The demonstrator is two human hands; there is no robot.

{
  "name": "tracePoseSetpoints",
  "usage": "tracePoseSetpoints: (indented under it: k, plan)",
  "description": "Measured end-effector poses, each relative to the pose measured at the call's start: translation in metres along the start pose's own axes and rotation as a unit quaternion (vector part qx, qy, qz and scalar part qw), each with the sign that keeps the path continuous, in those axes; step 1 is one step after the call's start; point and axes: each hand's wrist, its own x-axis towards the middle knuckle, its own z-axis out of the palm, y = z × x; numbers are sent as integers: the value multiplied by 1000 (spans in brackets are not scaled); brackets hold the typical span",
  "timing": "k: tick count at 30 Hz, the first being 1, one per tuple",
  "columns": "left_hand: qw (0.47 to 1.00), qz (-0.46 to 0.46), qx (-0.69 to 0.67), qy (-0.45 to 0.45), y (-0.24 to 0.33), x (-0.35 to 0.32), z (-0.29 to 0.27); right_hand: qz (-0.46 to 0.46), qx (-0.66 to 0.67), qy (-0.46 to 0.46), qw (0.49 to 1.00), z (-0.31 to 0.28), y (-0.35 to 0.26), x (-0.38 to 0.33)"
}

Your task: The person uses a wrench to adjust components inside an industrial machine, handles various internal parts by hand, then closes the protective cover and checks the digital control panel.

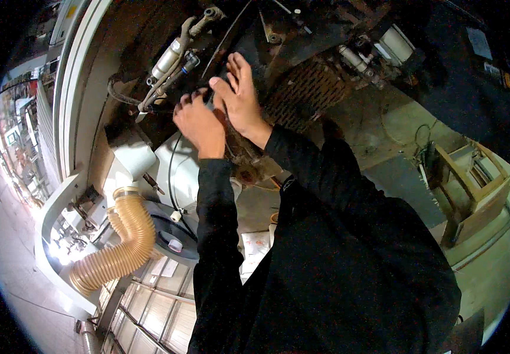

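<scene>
Both my hands are raised in front of a dark, dirty machine interior. My left hand (199, 123) shows its back, with the fingers loosely bent and a little apart; the fingertips are partly lost in shadow. Close beside it on the right, my right hand (240, 105) is open, fingers lifted and thumb stretched toward the left hand. I see nothing held in either. Near the left hand are a silver cylinder (165, 61) and a bent metal pipe (169, 82), joined to a dark hose (119, 94). A thin black cable (172, 165) hangs below the left hand.
A ribbed tan duct hose (140, 227) curves at the lower left, near a white curved frame (45, 230). Behind my right hand is a slotted metal plate (305, 91). Another silver cylinder fitting (355, 59) sits upper right; a wooden frame (479, 177) stands at far right.
</scene>
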Motion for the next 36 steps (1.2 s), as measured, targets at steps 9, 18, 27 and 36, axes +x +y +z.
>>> tracePoseSetpoints:
  k: [9,18,27,36]
  plan:
    - [999,-14,-36,-10,-17,-5,14,-59,-36,-48,996,12,-11,12]
    - [999,-30,-9,41,25,14,24,-130,-124,-2,984,1,-27,32]
    - [991,-96,80,-34,-10,-19,-8,19,-43,-32,998,-6,-12,3]
    - [994,-96,-19,47,-1,-11,8,-39,-37,-83,995,-6,-24,25]
